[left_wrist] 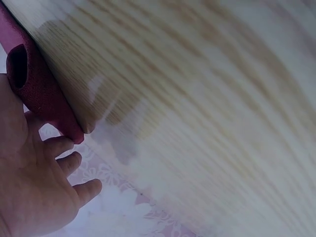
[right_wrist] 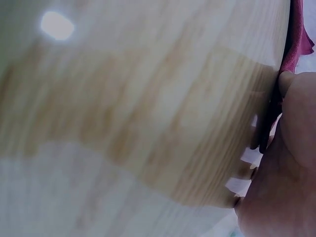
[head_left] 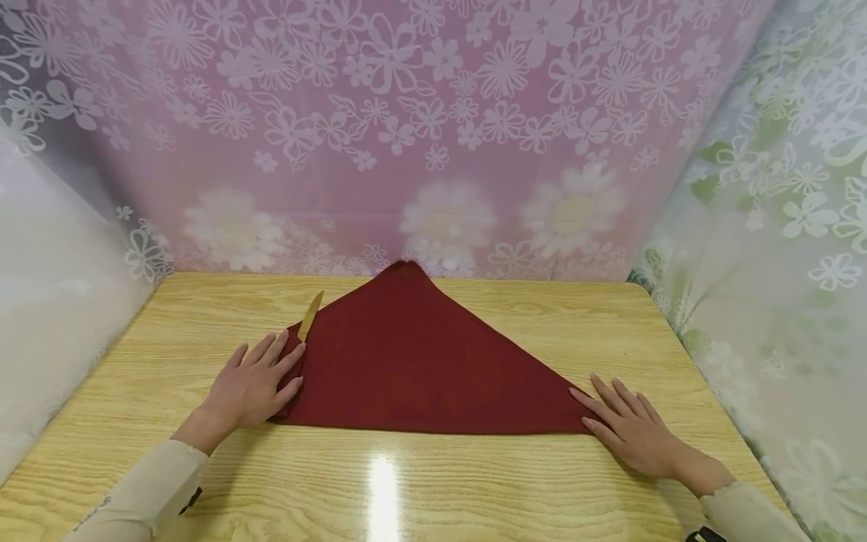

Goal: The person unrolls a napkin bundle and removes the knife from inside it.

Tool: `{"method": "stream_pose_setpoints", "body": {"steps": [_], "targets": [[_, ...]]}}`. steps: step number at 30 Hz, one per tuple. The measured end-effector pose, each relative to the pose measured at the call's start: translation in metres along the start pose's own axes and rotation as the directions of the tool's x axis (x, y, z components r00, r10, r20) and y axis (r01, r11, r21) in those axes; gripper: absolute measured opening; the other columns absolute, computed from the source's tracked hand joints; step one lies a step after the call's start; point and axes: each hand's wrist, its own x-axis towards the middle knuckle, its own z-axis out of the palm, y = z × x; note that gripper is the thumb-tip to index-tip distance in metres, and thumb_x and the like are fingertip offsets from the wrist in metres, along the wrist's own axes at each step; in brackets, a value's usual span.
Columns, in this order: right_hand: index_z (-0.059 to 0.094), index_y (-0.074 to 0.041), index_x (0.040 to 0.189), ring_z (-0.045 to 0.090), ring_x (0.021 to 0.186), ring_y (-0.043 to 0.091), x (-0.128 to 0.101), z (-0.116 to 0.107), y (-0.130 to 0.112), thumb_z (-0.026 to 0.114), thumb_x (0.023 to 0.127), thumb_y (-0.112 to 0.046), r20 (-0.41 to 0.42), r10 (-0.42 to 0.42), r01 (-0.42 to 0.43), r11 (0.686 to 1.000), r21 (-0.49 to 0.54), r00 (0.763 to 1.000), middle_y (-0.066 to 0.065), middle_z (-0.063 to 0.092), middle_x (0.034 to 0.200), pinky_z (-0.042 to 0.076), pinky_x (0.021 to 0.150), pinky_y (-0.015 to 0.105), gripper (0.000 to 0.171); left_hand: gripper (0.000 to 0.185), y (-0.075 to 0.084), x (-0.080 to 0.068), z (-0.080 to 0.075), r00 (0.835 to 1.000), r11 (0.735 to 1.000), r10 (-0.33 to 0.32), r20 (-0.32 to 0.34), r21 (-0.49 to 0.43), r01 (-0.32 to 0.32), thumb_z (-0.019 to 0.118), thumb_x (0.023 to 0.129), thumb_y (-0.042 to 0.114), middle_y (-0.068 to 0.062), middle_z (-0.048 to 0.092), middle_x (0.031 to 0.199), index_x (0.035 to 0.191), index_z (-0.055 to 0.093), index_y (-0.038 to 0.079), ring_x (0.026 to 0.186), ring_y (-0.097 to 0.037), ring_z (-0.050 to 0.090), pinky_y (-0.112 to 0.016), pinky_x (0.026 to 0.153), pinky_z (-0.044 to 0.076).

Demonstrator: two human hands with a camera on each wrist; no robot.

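My left hand [head_left: 254, 385] lies flat, fingers straight and spread, pressing the left corner of the dark red cloth [head_left: 413, 361] onto the table [head_left: 474, 489]; I judge this pins the fold so it cannot slip. Just beyond my fingertips a slim gold knife [head_left: 311, 315] pokes out from under the cloth's left edge, probably tucked inside the fold. The cloth sits in the middle of the table, folded into a broad triangle with its peak pointing away from me and its long edge nearest me; it looks smooth, matte and finely woven. My right hand [head_left: 630, 429] also rests flat and relaxed, fingertips touching the right corner to keep that edge taut
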Motion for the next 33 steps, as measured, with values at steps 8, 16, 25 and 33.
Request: {"method": "stream_pose_setpoints", "body": {"steps": [8,16,25,33], "targets": [[0.035,-0.029,0.150,0.015,0.135,0.052,-0.001,0.002,0.002,0.046,0.102,-0.032,-0.025,-0.010,0.010,1.000,0.012,1.000,0.017,0.020,0.155,0.012,0.096,0.073,0.049,0.055,-0.001,-0.001,0.000,1.000,1.000,-0.004,0.017,-0.026,0.005,0.047,0.099,0.041,-0.020,0.032,0.150,0.146,0.043,0.012,0.138,-0.038,0.026,-0.062,0.105,0.024],[0.036,-0.027,0.149,0.012,0.138,0.048,-0.001,0.011,0.009,0.047,0.102,-0.030,-0.087,-0.043,0.046,0.998,0.031,0.995,0.013,0.019,0.156,0.010,0.097,0.072,0.049,0.055,-0.002,0.000,0.000,1.000,1.000,-0.013,0.022,-0.027,0.013,0.046,0.099,0.042,-0.020,0.031,0.150,0.146,0.043,0.013,0.137,-0.039,0.027,-0.062,0.105,0.024],[0.033,-0.030,0.150,0.015,0.136,0.050,-0.001,0.001,-0.001,0.045,0.102,-0.033,-0.006,0.006,-0.006,1.000,-0.001,1.000,0.015,0.018,0.156,0.013,0.097,0.072,0.049,0.057,-0.003,-0.002,0.003,1.000,1.000,-0.006,0.003,-0.026,0.006,0.045,0.099,0.044,-0.019,0.030,0.151,0.147,0.041,0.014,0.138,-0.038,0.026,-0.061,0.107,0.019],[0.035,-0.028,0.150,0.012,0.136,0.051,-0.001,0.006,0.003,0.046,0.102,-0.029,-0.057,-0.032,0.034,0.999,0.032,0.998,0.015,0.018,0.156,0.010,0.096,0.073,0.049,0.056,0.005,-0.001,0.000,0.997,0.997,0.060,-0.050,-0.035,-0.061,0.045,0.098,0.048,-0.016,0.032,0.151,0.146,0.044,0.019,0.139,-0.033,0.025,-0.058,0.109,0.016]]}}
